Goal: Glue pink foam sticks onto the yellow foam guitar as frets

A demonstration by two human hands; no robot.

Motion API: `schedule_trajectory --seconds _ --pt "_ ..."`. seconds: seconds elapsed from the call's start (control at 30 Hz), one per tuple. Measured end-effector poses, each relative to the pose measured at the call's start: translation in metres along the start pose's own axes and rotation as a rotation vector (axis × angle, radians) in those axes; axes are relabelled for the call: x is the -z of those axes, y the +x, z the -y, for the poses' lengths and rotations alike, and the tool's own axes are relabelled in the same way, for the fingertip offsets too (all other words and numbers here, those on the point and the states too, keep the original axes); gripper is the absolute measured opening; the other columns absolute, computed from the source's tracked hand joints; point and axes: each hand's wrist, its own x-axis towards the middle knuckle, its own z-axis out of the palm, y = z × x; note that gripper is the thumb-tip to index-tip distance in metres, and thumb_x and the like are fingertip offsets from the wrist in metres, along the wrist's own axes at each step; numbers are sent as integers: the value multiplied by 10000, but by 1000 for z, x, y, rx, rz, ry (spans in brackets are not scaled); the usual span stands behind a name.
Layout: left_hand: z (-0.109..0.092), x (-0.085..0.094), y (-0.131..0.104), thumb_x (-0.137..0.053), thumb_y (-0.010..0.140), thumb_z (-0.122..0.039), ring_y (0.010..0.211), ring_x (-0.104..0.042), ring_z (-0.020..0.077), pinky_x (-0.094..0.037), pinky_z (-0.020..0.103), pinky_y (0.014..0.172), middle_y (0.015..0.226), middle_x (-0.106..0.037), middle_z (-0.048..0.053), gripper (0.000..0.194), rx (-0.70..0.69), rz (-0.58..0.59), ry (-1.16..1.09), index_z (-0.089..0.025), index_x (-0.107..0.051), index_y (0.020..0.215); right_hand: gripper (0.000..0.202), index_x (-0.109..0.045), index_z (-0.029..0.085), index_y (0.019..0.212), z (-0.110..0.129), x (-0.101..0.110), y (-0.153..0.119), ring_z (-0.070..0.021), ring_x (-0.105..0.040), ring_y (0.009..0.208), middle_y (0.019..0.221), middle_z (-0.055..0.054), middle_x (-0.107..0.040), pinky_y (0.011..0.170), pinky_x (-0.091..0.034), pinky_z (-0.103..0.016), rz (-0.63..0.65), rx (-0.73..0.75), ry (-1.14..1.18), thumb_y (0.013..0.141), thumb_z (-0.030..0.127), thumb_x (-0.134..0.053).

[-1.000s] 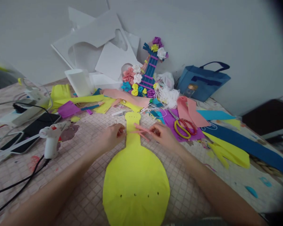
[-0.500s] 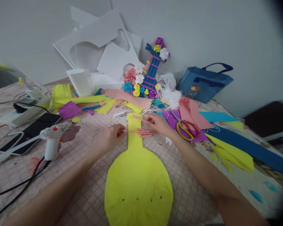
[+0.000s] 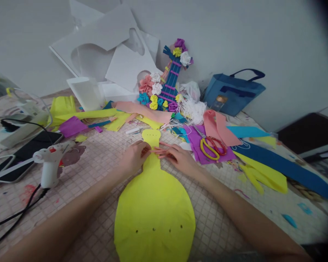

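Two bare hands meet at the neck of a yellow guitar-shaped cutout (image 3: 153, 203), which lies flat on the checked tablecloth (image 3: 98, 171), its round body nearest the camera and its small head pointing away toward the wall. Left hand (image 3: 133, 160): resting on the left edge of the neck, fingers curled and closed down toward the thin pink strips (image 3: 160, 152); whether it actually pinches them cannot be told. Right hand (image 3: 180, 160): lying on the right side of the neck, fingers loosely extended and touching the same pink strips, which lie across the neck between the two hands. To the left, on the cloth: one white glue gun (image 3: 50, 163) with black cord, standing on its handle, and a dark phone (image 3: 32, 142) beyond it. To the right, near the right hand: yellow-and-red scissors (image 3: 210, 147) lying on a purple sheet (image 3: 196, 145), then a pink band (image 3: 217, 125), a long blue strip (image 3: 284, 167) and yellow scraps (image 3: 262, 176). At the back, against the wall: a finished blue guitar model (image 3: 171, 83) trimmed with paper flowers, white foam boards (image 3: 112, 47), and a blue bag (image 3: 233, 92).
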Motion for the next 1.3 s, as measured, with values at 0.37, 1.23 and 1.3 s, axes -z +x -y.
schedule_trajectory --seconds 0.37,1.23,1.3 --pt "20 72 -8 -538 765 -315 651 -605 150 -462 248 602 709 -667 23 165 182 204 -39 -175 -626 774 102 -524 204 845 3 13 0 -101 -441 525 671 31 -516 464 -357 -222 -95 -343 558 849 305 -532" --pt "-9 37 -21 -400 893 -188 782 -577 224 -390 297 601 812 -629 93 202 51 87 696 -164 -575 795 183 -521 195 828 -20 -10 3 -141 -531 682 838 -27 -578 511 -425 -236 -208 -457 623 766 354 -587" --pt "-7 47 -22 -411 871 -167 753 -580 222 -377 295 580 796 -632 89 186 119 98 741 -169 -568 769 186 -506 202 824 -21 -9 3 -137 -525 645 800 -18 -568 484 -421 -232 -215 -470 628 770 364 -577"
